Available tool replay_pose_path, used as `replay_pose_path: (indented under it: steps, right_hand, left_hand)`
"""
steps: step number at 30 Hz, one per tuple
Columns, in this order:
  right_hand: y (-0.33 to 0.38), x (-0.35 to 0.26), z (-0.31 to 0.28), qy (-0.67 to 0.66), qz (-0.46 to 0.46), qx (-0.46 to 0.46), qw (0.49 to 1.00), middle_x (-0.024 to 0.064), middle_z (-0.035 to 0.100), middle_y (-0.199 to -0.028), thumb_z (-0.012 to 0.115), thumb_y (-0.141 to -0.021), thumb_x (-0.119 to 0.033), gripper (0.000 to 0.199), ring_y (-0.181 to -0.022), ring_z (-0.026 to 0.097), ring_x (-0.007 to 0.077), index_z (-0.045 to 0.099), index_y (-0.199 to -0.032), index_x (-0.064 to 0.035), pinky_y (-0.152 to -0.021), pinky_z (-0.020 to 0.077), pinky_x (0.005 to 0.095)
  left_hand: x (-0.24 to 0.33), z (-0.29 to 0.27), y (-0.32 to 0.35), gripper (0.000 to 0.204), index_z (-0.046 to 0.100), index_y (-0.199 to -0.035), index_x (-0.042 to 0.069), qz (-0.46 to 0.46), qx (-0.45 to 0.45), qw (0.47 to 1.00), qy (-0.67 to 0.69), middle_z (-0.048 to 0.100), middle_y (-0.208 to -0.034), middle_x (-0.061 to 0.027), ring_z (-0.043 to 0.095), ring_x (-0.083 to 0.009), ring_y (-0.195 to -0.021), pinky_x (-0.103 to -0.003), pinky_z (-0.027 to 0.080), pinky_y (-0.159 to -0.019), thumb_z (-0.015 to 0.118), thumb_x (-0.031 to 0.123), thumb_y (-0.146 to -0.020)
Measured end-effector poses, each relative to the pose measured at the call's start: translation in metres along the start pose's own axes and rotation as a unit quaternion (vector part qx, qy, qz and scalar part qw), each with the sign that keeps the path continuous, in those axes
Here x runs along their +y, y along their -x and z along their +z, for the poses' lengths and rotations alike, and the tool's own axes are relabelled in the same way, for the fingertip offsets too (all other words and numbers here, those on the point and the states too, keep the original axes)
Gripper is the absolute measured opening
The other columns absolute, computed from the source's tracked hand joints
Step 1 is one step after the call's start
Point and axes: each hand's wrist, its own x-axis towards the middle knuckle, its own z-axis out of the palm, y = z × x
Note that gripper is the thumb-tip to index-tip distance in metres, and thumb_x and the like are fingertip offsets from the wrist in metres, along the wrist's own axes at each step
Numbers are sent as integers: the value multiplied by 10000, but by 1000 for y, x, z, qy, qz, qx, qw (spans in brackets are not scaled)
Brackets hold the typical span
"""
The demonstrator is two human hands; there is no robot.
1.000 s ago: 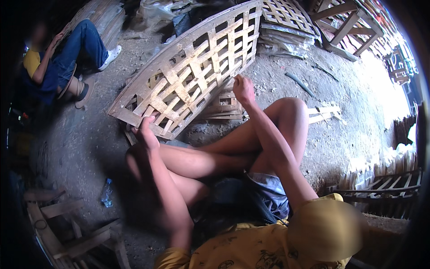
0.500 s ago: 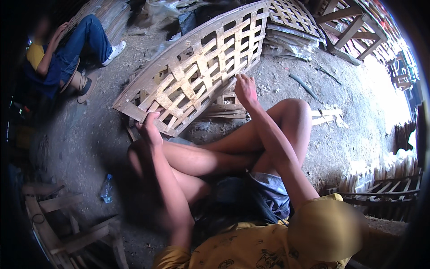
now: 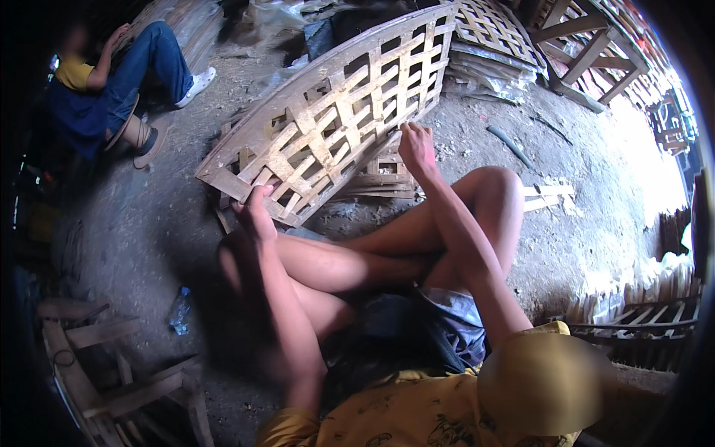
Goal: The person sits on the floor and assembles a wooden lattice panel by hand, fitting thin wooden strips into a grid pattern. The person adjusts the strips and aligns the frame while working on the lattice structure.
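A woven lattice panel of pale wooden strips in a flat frame [image 3: 242, 141] leans up before my crossed legs. My left hand [image 3: 257, 214] grips its near lower corner, the thumb on the face and the other fingers hidden behind. At the panel's lower right edge my right hand [image 3: 417, 145] is closed, its fingers curled against the rim. Whether those fingers pinch the frame or a small strip is too unclear to say. Under the panel, a low stack of wooden pieces [image 3: 383, 180] shows.
Another lattice panel [image 3: 497, 30] lies on a stack at the back. A wooden stand [image 3: 588, 56] is at the far right. A plastic bottle [image 3: 179, 311] and broken wooden frames [image 3: 78, 365] lie to the left. Another person [image 3: 134, 82] sits at the far left.
The whole view has shifted slightly, so things sit a little to the right. Both hands keep their places on the panel.
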Motion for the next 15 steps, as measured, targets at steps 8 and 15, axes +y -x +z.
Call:
replay_pose_path:
  steps: [8, 15]
  right_hand:
    - [-4, 6, -5, -89, -1, 24, 996, 206, 680, -896, 586, -858, 7, 151, -819, 670, 395, 691, -967, -6, -763, 514, 478]
    - [-6, 7, -7, 63, -104, -10, 993, 121, 595, -905, 539, -815, 37, 204, -953, 614, 278, 608, -984, -54, -855, 394, 409]
  left_hand:
    - [0, 2, 2, 462, 586, -1155, -77, 12, 14, 1000, 17, 630, -1138, -171, 645, -292, -1006, -366, 514, -927, 602, 12, -702]
    - [0, 4, 3, 440, 599, -1143, -63, 13, 16, 999, 31, 635, -1138, -151, 641, -263, -1010, -349, 504, -925, 615, 12, -710]
